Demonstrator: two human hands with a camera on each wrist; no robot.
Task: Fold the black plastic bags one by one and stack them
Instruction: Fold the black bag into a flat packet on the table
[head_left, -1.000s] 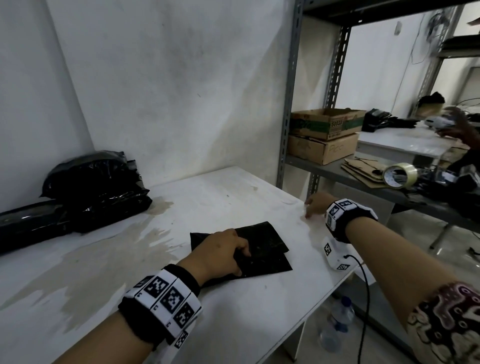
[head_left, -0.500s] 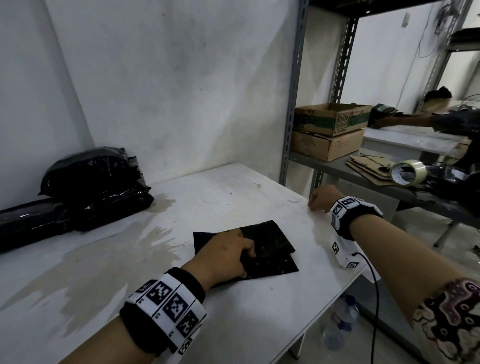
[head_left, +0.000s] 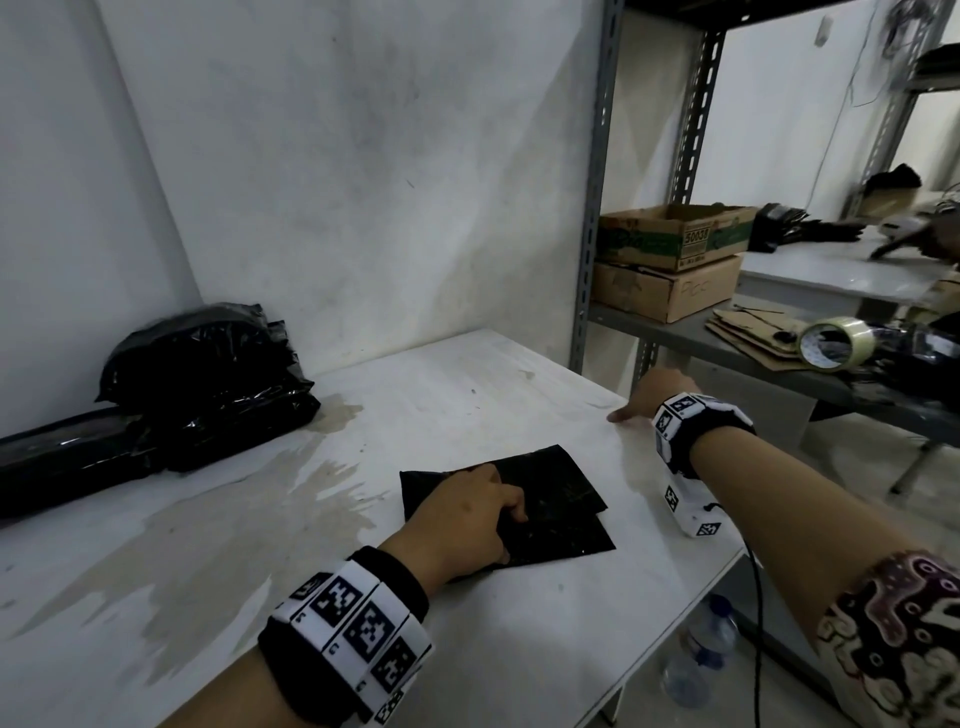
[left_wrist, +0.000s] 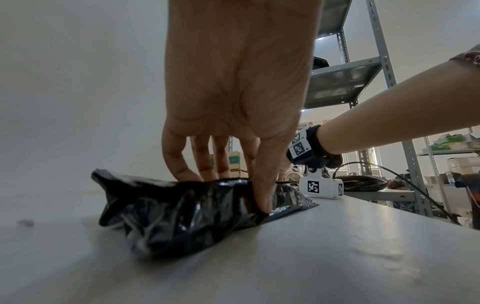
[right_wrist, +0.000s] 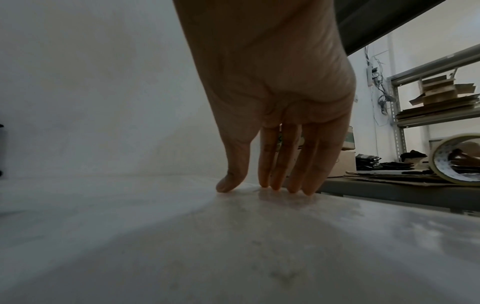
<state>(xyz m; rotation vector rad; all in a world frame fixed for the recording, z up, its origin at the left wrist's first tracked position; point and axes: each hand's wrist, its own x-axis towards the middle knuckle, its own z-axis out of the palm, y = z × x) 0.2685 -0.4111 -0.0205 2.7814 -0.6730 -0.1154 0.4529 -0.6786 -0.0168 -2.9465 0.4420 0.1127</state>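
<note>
Head view: left hand pinching folded black bags mid-tabletop; right hand flat, fingers straight, holding nothing. Unfolded heap by wall, apparently untouched.

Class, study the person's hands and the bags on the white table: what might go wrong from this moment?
1. Only the left hand grips the folded bags; the puffy plastic may spring open once released.
2. The right hand rests idle at the table edge, giving no help.
3. The unfolded bag pile sits far left, so reaching could drag the stack askew.
</note>
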